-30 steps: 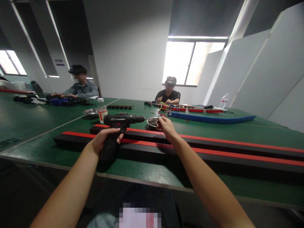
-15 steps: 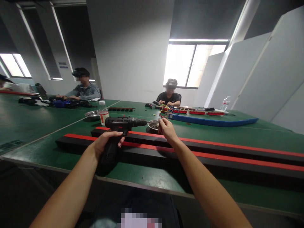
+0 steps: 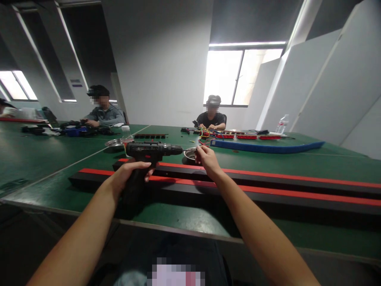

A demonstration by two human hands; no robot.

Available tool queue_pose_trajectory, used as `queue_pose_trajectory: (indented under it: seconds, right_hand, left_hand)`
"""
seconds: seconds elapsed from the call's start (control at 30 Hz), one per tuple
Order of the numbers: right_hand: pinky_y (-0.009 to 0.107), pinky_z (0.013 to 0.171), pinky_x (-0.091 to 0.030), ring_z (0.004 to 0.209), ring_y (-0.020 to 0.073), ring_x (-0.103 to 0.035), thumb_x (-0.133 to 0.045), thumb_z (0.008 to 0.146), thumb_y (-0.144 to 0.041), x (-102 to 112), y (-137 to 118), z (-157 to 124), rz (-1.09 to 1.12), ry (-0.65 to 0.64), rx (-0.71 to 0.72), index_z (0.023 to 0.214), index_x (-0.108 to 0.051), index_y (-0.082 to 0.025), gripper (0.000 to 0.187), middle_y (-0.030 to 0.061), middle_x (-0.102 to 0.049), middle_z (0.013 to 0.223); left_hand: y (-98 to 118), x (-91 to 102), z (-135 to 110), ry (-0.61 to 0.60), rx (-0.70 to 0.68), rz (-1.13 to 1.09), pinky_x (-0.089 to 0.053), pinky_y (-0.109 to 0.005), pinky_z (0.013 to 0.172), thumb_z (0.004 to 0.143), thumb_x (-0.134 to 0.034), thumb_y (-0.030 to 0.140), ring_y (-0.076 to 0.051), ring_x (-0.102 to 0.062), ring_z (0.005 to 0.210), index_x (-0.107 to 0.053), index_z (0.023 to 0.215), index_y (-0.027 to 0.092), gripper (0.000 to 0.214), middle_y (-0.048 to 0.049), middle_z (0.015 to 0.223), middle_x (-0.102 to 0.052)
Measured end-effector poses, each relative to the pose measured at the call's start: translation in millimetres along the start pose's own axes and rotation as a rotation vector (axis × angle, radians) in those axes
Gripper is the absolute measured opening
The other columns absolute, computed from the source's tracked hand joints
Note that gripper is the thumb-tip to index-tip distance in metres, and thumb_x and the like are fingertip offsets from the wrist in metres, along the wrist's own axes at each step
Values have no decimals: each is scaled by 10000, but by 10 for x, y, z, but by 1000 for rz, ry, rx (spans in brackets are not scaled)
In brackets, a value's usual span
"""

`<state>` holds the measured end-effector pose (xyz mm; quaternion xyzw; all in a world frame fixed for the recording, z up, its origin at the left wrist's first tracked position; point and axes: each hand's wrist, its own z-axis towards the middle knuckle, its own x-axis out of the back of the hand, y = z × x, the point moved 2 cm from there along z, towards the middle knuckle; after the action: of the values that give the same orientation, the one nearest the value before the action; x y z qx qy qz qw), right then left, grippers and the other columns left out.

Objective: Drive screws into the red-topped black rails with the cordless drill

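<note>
My left hand (image 3: 129, 173) is wrapped round the grip of a black cordless drill (image 3: 150, 151), held level with its bit pointing right. My right hand (image 3: 206, 159) is closed in a pinch just right of the bit tip, beside a small metal bowl (image 3: 188, 153); what the fingers hold is too small to make out. Both hands hover over two long black rails with red strips (image 3: 244, 184) lying across the green table (image 3: 44, 155).
A white bottle with a red label (image 3: 126, 135) and a metal plate (image 3: 114, 142) stand behind the drill. A long blue strip (image 3: 268, 148), red parts and coloured wires lie farther back. Two people sit working at the far side. A water bottle (image 3: 281, 124) stands at the right.
The view has shifted slightly. Both hands keep nearly the same pose; the drill sits a little lower and my right hand stays pinched at the bit tip.
</note>
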<state>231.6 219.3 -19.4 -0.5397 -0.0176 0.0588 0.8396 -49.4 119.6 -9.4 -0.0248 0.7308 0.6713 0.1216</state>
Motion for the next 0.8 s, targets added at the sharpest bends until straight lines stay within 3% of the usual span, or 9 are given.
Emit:
queue_pose_trajectory:
  seconds: [0.23, 0.5, 0.8]
  right_hand:
    - [251, 462, -334, 481, 111, -459, -711, 799, -560, 102, 70, 56, 26, 138, -55, 739, -592, -194, 389, -27, -514, 557]
    - [238, 462, -345, 490, 110, -509, -605, 906, -428, 95, 69, 32, 121, 77, -248, 752, -526, -203, 283, -1, -569, 614]
    - [231, 483, -348, 521, 103, -522, -708, 814, -446, 102, 49, 0, 15, 83, -172, 777, -618, -180, 282, 5, -621, 660]
  left_hand:
    - [-191, 41, 216, 29, 93, -185, -546, -212, 505, 788, -700, 183, -128, -598, 535, -704, 797, 67, 116, -90, 702, -651]
    - [-220, 112, 178, 5, 177, -199, -567, -234, 510, 780, -719, 189, -144, -622, 542, -688, 788, 79, 115, -81, 691, -646]
    - [-250, 130, 158, 13, 151, -230, -575, -233, 519, 788, -686, 146, -142, -623, 518, -715, 869, 71, 114, -96, 698, -669]
